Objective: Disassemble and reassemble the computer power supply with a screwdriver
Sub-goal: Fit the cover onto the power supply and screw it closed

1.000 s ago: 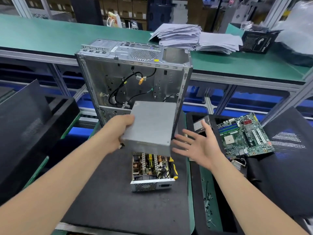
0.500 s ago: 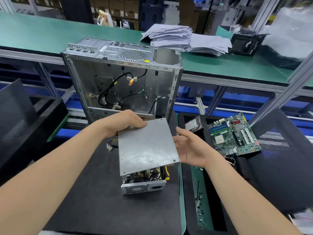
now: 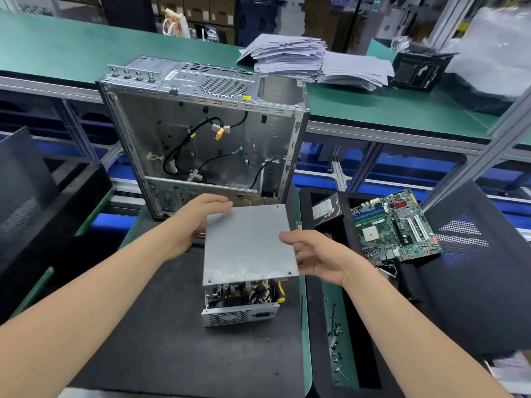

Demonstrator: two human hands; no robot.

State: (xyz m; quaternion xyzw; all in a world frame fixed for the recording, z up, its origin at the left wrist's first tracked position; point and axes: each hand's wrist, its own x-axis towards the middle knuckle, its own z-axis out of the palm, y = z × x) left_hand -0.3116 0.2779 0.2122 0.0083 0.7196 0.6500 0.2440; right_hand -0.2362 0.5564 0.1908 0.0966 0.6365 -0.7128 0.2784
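Note:
The grey metal power supply cover (image 3: 248, 244) is held flat just above the open power supply base (image 3: 240, 307), which sits on the black mat (image 3: 172, 340) with its circuit board and front vent exposed. My left hand (image 3: 198, 222) grips the cover's far left edge. My right hand (image 3: 316, 255) holds its right edge, thumb on top. A yellow and black screwdriver (image 3: 279, 291) lies on the mat against the base's right side, mostly hidden by the cover.
An empty silver computer case (image 3: 207, 139) with loose cables stands behind the mat. A black tray (image 3: 319, 311) to the right holds a motherboard (image 3: 396, 225), a drive (image 3: 326, 209) and several loose screws (image 3: 334, 340). Black panels flank both sides. Papers (image 3: 301, 58) lie on the green bench.
The cover has come down from in front of the case to just over the base and levelled out. My right hand, open before, has closed on its right edge.

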